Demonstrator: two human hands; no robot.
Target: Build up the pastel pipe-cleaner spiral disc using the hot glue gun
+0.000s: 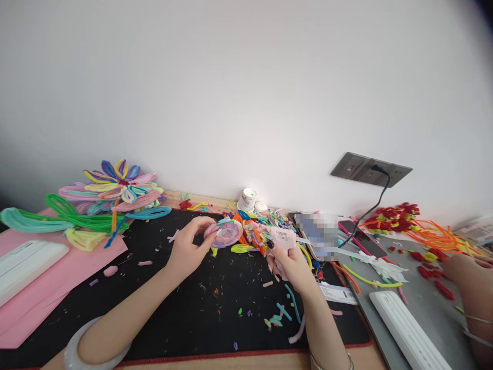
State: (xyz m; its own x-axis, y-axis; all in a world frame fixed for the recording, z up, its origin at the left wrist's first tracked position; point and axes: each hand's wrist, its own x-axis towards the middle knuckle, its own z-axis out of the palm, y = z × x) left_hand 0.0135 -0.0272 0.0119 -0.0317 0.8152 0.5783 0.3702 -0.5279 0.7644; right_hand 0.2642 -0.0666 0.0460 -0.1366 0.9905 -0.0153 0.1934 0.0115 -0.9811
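Note:
My left hand (pixel 192 244) pinches a pastel pink and purple pipe-cleaner petal (pixel 227 234) by its left edge, above the black mat (pixel 181 313). The petal looks like a flat oval loop with some blue on top. My right hand (pixel 290 264) is wrapped around a pale pink hot glue gun (pixel 283 237), whose nozzle side faces the petal. A whitish glue stick (pixel 304 240) sticks out of its back. Orange and yellow-green pipe-cleaner loops (pixel 242 248) lie between the two hands, and the glue gun's nozzle is hard to make out among the scraps.
Pipe-cleaner flowers (pixel 123 187) and pink paper (pixel 103 257) lie at left. A white cup (pixel 248 199) stands by the wall. Two phones, one a pink-edged phone (pixel 362 239), lie right of centre. Another person's hand (pixel 468 272) is at far right, near red pieces (pixel 442 290).

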